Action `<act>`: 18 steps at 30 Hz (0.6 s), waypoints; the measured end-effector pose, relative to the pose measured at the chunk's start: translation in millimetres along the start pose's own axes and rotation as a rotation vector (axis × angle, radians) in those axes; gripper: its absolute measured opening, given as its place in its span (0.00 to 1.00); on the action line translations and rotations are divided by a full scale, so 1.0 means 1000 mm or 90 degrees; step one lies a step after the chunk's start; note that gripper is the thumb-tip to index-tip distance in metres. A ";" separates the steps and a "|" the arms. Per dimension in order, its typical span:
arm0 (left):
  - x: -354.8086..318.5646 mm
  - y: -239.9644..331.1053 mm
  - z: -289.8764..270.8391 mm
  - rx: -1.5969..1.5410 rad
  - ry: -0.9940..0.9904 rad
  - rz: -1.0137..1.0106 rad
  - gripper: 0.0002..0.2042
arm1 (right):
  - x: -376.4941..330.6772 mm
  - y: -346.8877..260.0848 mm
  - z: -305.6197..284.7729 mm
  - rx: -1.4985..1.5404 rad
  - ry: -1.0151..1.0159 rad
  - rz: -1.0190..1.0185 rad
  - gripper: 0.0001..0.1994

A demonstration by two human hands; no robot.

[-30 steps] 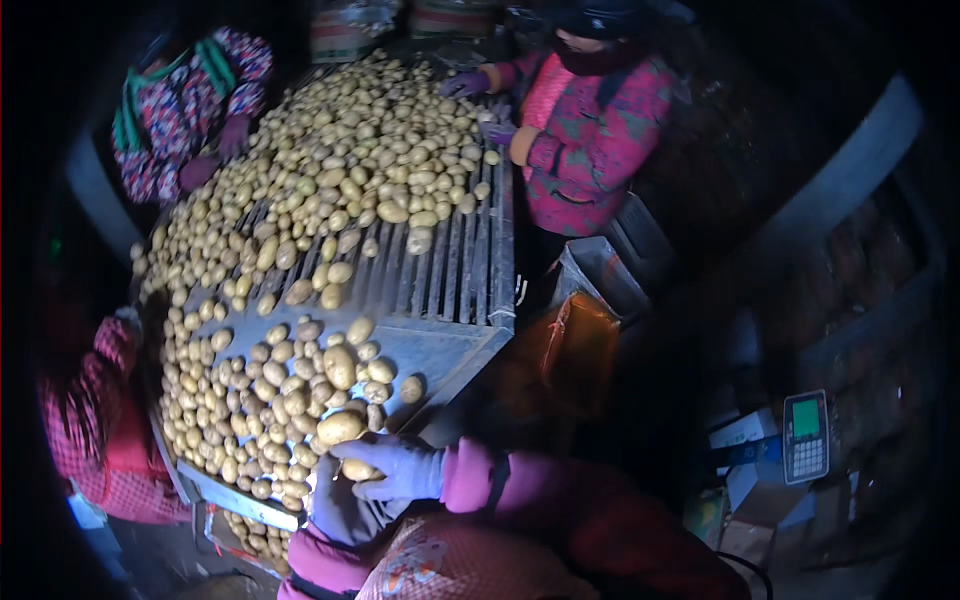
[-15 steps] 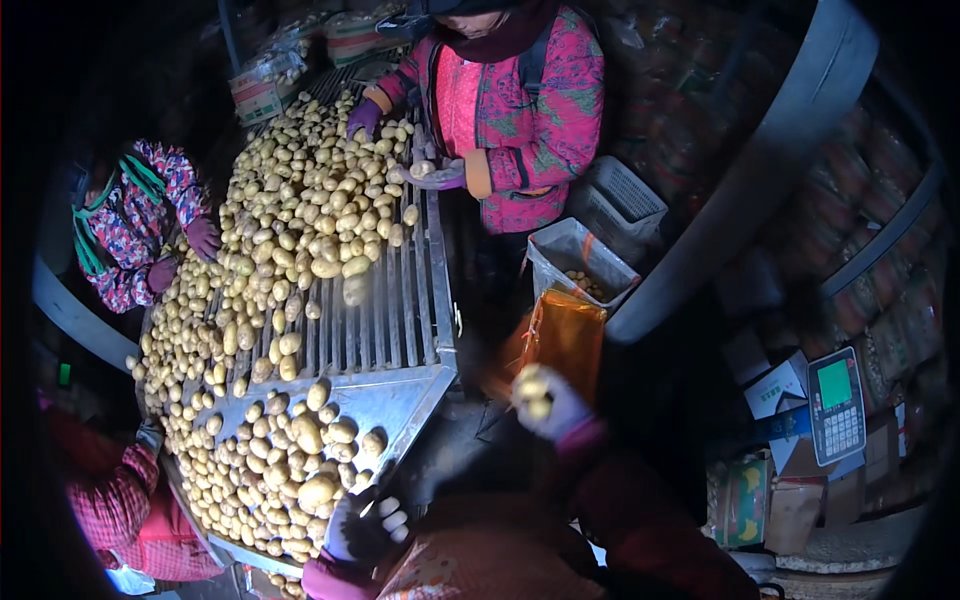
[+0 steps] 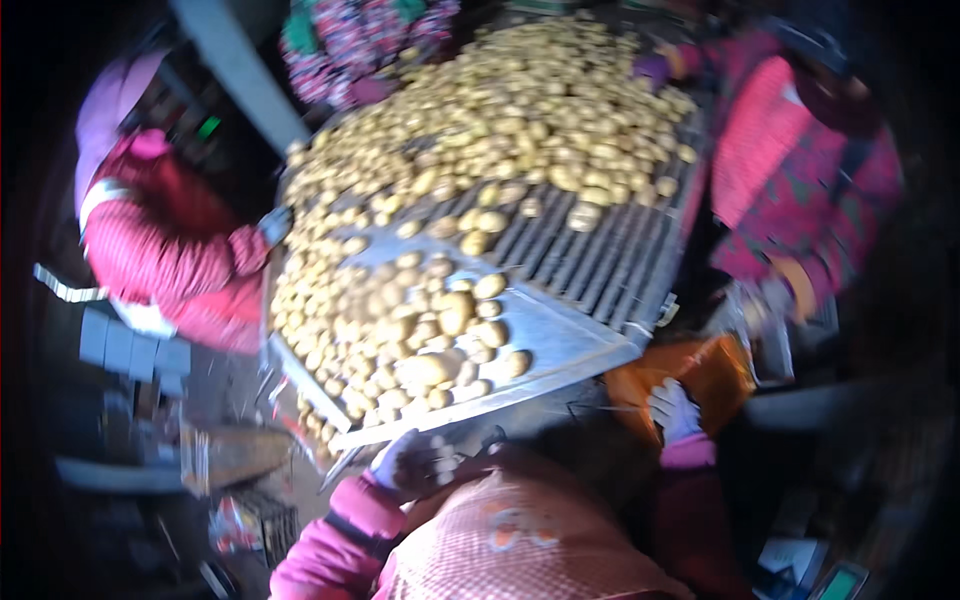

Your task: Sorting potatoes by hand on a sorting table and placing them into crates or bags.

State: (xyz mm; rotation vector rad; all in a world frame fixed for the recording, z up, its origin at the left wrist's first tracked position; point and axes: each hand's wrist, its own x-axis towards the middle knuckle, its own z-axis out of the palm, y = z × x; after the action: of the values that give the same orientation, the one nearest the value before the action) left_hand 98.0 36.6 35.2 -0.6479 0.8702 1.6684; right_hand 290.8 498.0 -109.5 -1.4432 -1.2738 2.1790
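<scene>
My gloved left hand (image 3: 415,465) is just off the near edge of the metal sorting table (image 3: 575,335), fingers loosely apart, with nothing visible in it. Close beyond that edge lies a heap of potatoes (image 3: 430,370). To the right, my gloved right hand (image 3: 674,410) is at the near side of an orange bag (image 3: 735,375), fingers stretched out and no potato showing in them. The inside of the bag is hidden from here. Motion smears part of the picture.
A co-worker in a pink patterned jacket (image 3: 830,190) stands at the right, one in red (image 3: 170,240) at the left, another (image 3: 365,50) at the far side. A slatted rack (image 3: 590,250) crosses the table. A scale (image 3: 840,580) sits low at the right.
The view has swung left, so the table now lies more centrally. My right hand held potatoes beside the orange bag; its fingers are now straightened and the potatoes no longer show.
</scene>
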 end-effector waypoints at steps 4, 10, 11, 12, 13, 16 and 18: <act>0.005 0.011 -0.024 -0.001 0.022 -0.009 0.22 | -0.034 -0.066 0.062 -0.141 0.003 -0.230 0.12; 0.021 0.032 -0.049 0.045 -0.097 0.014 0.23 | -0.101 -0.088 0.241 -0.536 -0.241 -0.712 0.11; 0.024 0.035 -0.053 0.032 -0.124 -0.001 0.23 | -0.113 -0.076 0.269 -0.569 -0.316 -0.774 0.13; 0.027 0.037 -0.056 0.018 -0.144 0.010 0.23 | -0.123 -0.063 0.295 -0.565 -0.426 -0.753 0.15; 0.031 0.038 -0.060 0.043 -0.126 0.029 0.23 | -0.132 -0.048 0.319 -0.740 -0.427 -0.842 0.12; 0.036 0.045 -0.065 0.031 -0.134 0.033 0.22 | -0.144 -0.011 0.373 -1.010 -0.455 -0.932 0.20; 0.036 0.047 -0.066 0.017 -0.095 0.048 0.21 | -0.135 0.000 0.394 -1.158 -0.417 -0.911 0.21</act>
State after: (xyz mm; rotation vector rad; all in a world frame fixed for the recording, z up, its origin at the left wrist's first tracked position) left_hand 41.9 -2.9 -21.4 -0.4702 0.8171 1.7456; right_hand 27.8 206.6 28.9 0.5366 -3.1012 0.0673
